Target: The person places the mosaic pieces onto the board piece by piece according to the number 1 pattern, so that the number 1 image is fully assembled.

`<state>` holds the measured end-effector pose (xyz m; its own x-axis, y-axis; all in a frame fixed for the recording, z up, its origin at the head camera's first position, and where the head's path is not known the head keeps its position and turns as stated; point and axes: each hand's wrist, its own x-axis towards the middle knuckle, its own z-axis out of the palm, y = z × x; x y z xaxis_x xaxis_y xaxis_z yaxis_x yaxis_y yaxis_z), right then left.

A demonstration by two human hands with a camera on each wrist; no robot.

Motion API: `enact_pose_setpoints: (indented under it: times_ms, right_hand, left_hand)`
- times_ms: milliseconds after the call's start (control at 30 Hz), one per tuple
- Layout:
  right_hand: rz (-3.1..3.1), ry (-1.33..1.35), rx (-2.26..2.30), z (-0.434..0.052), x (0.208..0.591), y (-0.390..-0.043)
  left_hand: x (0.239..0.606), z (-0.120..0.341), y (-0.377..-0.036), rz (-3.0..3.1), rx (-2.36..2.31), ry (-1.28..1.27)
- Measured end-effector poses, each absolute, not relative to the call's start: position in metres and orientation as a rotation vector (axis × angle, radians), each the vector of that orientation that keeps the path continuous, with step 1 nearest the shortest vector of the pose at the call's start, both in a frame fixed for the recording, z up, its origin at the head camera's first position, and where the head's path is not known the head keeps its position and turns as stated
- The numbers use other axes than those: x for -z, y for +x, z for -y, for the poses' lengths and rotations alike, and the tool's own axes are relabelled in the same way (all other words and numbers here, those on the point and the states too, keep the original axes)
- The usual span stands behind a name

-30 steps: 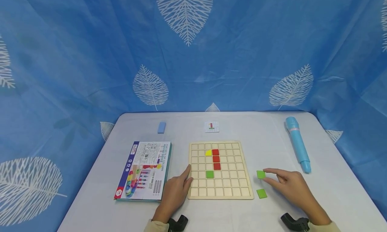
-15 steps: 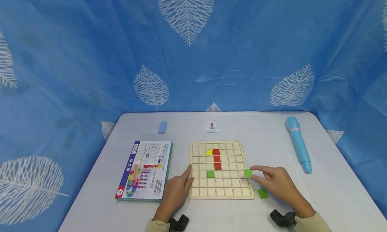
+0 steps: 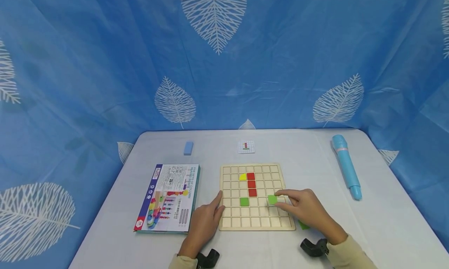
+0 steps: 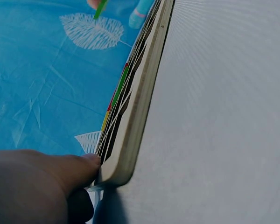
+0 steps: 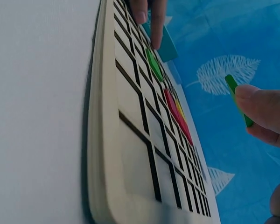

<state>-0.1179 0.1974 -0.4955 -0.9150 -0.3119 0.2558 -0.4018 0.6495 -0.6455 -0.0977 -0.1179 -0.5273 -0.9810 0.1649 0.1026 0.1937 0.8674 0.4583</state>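
Five tiles sit seated in the board [image 3: 257, 197] as things stand: three red in a column [image 3: 251, 184], one yellow [image 3: 242, 177] touching the column's top on the left, one green [image 3: 244, 201] a row below the reds and one cell left. A sixth, the green tile [image 3: 272, 199], is pinched between thumb and fingertips of the right hand [image 3: 306, 212], held just above the board's right half, level with the seated green (not yet down, judging by the right wrist view, where it rides edge-on clear of the grid). Left hand [image 3: 205, 220] lies flat, fingers straight, fingertips pressing the board's left edge. Another green piece [image 3: 303, 225] peeks out by the board's near right corner, mostly under the right wrist. My guess: the job is over half done, with two greens left.
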Motion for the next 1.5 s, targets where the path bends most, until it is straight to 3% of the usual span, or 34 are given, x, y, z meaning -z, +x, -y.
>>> enact_pose_setpoints:
  times_ms: [500, 1500]
  right_hand:
    - [2.742, 0.639, -1.221, -0.156, 0.513, -0.130]
    - [2.811, 0.601, -1.031, -0.144, 0.527, -0.131]
  left_hand:
    - [0.527, 0.117, -0.099, 2.948, 0.737, -0.305]
    - [0.529, 0.118, -0.098, 2.949, 0.741, -0.296]
